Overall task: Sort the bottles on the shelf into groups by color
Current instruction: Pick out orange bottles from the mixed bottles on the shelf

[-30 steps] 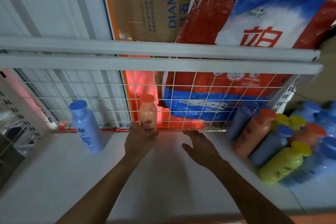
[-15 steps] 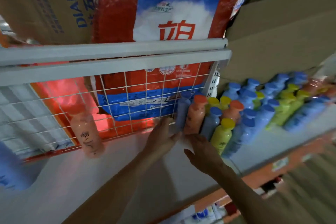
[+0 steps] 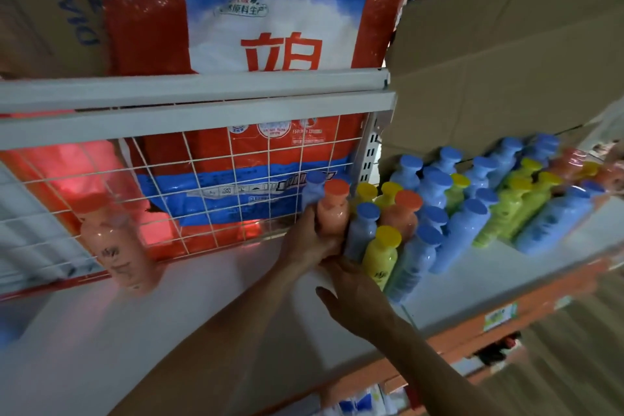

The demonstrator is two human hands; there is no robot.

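Observation:
A mixed cluster of blue, orange, yellow and green bottles [image 3: 472,213] stands at the right of the white shelf [image 3: 175,321]. My left hand [image 3: 309,241] grips an orange bottle [image 3: 332,211] at the cluster's left edge, with a blue bottle [image 3: 313,187] just behind it. Just below, my right hand [image 3: 354,290] has its fingers reaching to the foot of a blue bottle [image 3: 363,230] and a yellow bottle [image 3: 381,253]; I see nothing held in it. One orange bottle [image 3: 116,246] stands alone at the left, against the wire back.
A white wire grid [image 3: 236,179] closes the shelf's back, with a red and blue bag [image 3: 263,27] behind it. An upper shelf rail [image 3: 202,105] runs overhead. Cardboard boxes [image 3: 506,61] rise at the right. The orange front edge [image 3: 472,324] drops to lower shelves.
My view swung right from the lone orange bottle to the cluster. My left hand let go of that bottle, crossed the shelf and took hold of another orange bottle. My right hand followed.

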